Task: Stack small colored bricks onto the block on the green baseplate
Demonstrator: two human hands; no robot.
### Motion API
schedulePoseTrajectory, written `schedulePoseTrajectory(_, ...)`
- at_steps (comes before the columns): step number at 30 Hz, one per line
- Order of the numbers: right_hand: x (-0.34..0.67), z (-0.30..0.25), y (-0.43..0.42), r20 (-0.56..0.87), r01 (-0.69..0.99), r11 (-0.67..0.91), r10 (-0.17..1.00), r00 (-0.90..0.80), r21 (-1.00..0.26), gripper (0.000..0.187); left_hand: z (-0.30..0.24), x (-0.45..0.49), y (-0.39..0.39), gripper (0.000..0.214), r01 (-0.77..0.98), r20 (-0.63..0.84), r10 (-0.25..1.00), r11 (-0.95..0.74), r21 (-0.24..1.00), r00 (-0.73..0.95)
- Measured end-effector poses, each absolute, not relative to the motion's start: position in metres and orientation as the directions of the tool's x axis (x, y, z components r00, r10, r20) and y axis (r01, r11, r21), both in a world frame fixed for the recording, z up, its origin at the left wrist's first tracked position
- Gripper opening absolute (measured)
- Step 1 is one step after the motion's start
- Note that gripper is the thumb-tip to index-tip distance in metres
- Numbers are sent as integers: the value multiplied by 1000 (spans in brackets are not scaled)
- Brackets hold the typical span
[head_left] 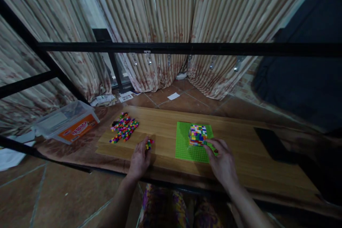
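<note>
My right hand (223,162) pinches a small green toy brick (205,143) between thumb and fingertips. It is at the near right corner of a block built from multicoloured bricks (197,135), which stands on a bright green baseplate (184,146). A few more bricks show by the right fingers, partly covered. On the wooden board, my left hand (140,159) rests with fingers stretched and thumb apart, beside a small group of loose bricks (149,145). Farther left lies a bigger pile of mixed-colour bricks (125,128).
A clear plastic box (77,121) with an orange label stands left of the wooden board (157,124). A dark flat object (272,146) lies at the right. A black metal bar (171,48) crosses in front of striped curtains (160,10). Papers lie on the tiled floor.
</note>
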State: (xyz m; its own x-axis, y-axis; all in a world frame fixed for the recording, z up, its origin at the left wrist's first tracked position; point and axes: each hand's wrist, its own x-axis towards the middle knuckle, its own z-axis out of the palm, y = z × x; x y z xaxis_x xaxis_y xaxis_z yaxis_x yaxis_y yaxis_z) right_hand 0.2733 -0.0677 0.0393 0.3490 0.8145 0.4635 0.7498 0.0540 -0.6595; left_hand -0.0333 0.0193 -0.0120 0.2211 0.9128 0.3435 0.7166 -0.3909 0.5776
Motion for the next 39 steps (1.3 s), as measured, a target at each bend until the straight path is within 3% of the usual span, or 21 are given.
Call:
schedulePoseTrajectory(14, 285, 30, -39, 527, 879, 56, 818, 231, -473, 25, -12, -35, 21, 50, 705, 376, 902, -406, 581, 210)
schedulePoseTrajectory(19, 284, 30, -40, 543, 879, 71, 809, 226, -472, 26, -6, -25, 13, 49, 690, 436, 884, -421, 588, 168)
schedulePoseTrajectory(24, 282, 33, -47, 537, 837, 50, 787, 303, -545, 28, 15, 20, -13, 46, 641, 442, 865, -480, 598, 235)
schedulePoseTrajectory(28, 281, 34, -50, 423, 636, 21, 764, 487, -772, 30, 36, 74, -33, 48, 451, 262, 864, -457, 766, 430)
schedulePoseTrajectory(31, 278, 31, -44, 146, 215, -4, 722, 677, -977, 38, 45, 109, -36, 57, 340, 149, 858, -347, 874, 492)
schedulePoseTrajectory(34, 274, 28, -31, -55, -93, 19, 687, 725, -995, 46, 45, 134, -30, 61, 296, 99, 858, -279, 914, 505)
schedulePoseTrajectory(39, 266, 26, -16, -141, -207, 15, 682, 717, -978, 51, 42, 151, -23, 58, 285, 34, 860, -205, 936, 509)
